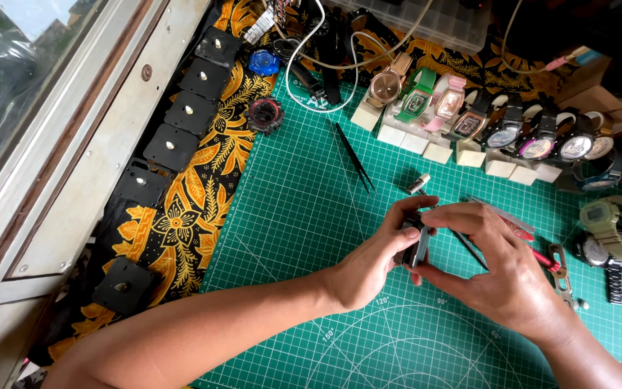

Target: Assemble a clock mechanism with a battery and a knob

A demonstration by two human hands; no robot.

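My left hand (379, 252) and my right hand (487, 263) meet over the green cutting mat (304, 216) and together grip a small dark watch (413, 241), held on edge between the fingertips. Most of the watch is hidden by my fingers. Black tweezers (354, 158) lie on the mat just beyond my left hand. A small silver cylinder (418, 184) rests a little past my fingertips. A red-handled tool (545, 258) pokes out from under my right hand.
A row of wristwatches on white foam blocks (484, 126) lines the mat's far edge. More watches (606, 230) lie at the right. Black square clock movements (181, 112) sit along the orange patterned cloth (181, 216) at left, beside a window frame. White cables (311, 65) loop at the back.
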